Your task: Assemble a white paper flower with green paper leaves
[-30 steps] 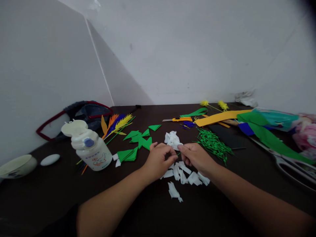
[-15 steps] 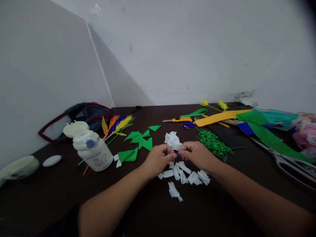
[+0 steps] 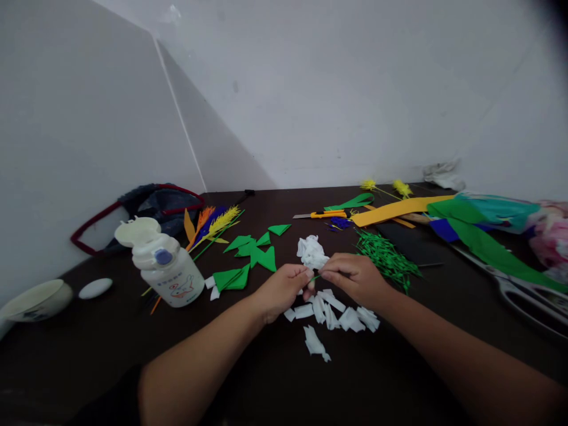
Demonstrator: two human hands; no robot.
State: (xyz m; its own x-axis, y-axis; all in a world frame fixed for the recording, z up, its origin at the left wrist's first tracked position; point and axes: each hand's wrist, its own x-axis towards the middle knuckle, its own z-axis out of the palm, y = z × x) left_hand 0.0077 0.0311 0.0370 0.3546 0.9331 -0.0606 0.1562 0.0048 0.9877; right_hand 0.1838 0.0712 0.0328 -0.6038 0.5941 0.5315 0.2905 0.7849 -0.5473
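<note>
Left hand (image 3: 284,290) and right hand (image 3: 355,278) meet fingertip to fingertip over the dark table (image 3: 89,355), just right of frame centre. Both are closed in a pinch on one thin green sliver (image 3: 316,277), which bridges the small gap between them; its full length is hidden by the fingers. Left thumb and forefinger hold its left end, right thumb and forefinger its right end.

Directly under the hands, at 6 o'clock: a scatter of white paper pieces (image 3: 331,310) lying flat on the table, one stray piece lowest in the group. At 12 o'clock, just beyond the fingertips: a crumpled white paper ball (image 3: 311,251). At 2 o'clock, near the right hand: a heap of cut green strips (image 3: 385,255).

At 10 o'clock from the left hand: green paper triangles (image 3: 255,253), several overlapping. Farther out at 9 o'clock: a white glue bottle (image 3: 164,266), upright, cap flipped open. Behind it at 10 o'clock: yellow and orange feathery stems (image 3: 213,223), then a dark bag with red trim (image 3: 146,204) against the wall.

Far left edge, 9 o'clock: a pale bowl (image 3: 35,299) with a small white oval object (image 3: 94,287) beside it.

At 1 o'clock, well apart: a yellow utility knife (image 3: 322,215), a long yellow paper strip (image 3: 399,210), two yellow tufts (image 3: 386,187). At 3 o'clock: green and blue paper sheets (image 3: 470,234), large scissors (image 3: 523,293).
</note>
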